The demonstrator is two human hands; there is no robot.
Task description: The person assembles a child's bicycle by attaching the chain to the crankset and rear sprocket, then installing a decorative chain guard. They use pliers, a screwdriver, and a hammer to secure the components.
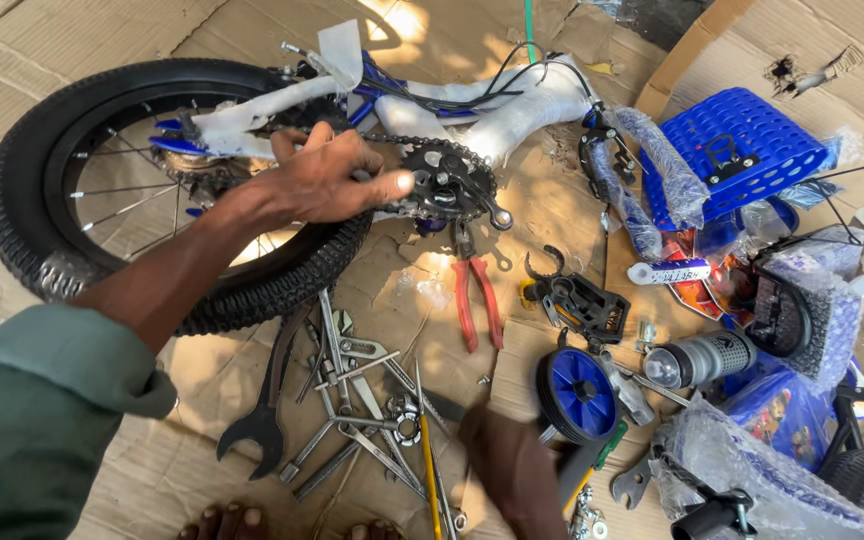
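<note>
Chainring (449, 182) with crank lies on cardboard (72, 40), on the wrapped bicycle frame (497, 110) beside the rear wheel (27, 215) | left hand (327, 180) rests over the chain, fingers curled, thumb touching chainring | right hand (512, 465) low near blue training wheel (577, 393), grip cannot be told | wrenches (352, 400), red pliers (477, 300) between.

wheel (72, 200) left, basket (742, 150) right, pliers (477, 300) between, wrenches (352, 400) in front
</note>
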